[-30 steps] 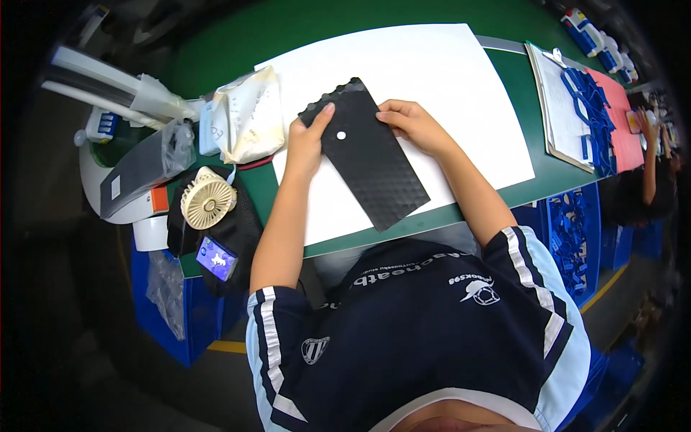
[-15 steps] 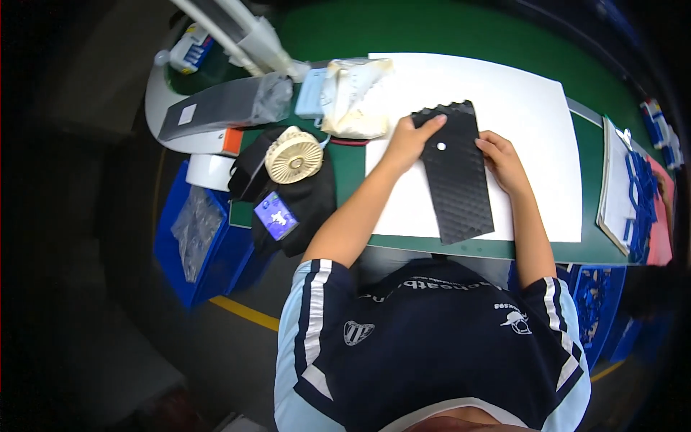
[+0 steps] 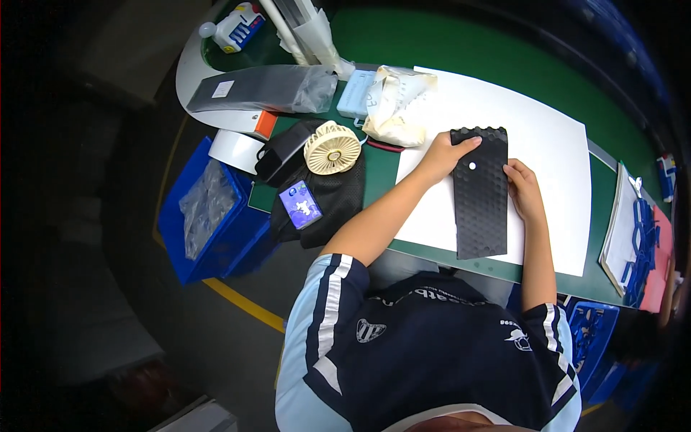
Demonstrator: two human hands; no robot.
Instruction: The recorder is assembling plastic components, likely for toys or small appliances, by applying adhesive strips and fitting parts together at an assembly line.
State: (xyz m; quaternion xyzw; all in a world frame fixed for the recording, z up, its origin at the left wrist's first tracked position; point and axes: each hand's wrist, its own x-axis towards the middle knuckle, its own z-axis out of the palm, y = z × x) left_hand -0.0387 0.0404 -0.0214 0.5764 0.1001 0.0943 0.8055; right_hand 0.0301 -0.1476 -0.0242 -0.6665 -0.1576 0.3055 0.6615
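Note:
A black strip (image 3: 481, 209) with a dimpled surface and a scalloped far edge is held over a white sheet (image 3: 551, 209). My left hand (image 3: 448, 157) grips its far left corner, the thumb lying across the front and the fingers hidden behind. On the opposite long edge, my right hand (image 3: 524, 186) pinches the strip between thumb and fingers. Near its far end the strip has a round white spot (image 3: 472, 165); whether this is a hole or a sticker I cannot tell.
Left of the sheet are a crumpled wrapper (image 3: 396, 115), a light blue box (image 3: 355, 93), a cream fan (image 3: 332, 149), a purple packet (image 3: 300, 205) and a bagged dark piece (image 3: 263, 90). A clipboard (image 3: 615, 223) lies at right. Blue bins (image 3: 194, 241) stand below the table.
The whole view has shifted, so the table things appear farther right and lower. The black strip has turned from slanted to nearly straight, with both hands still on it.

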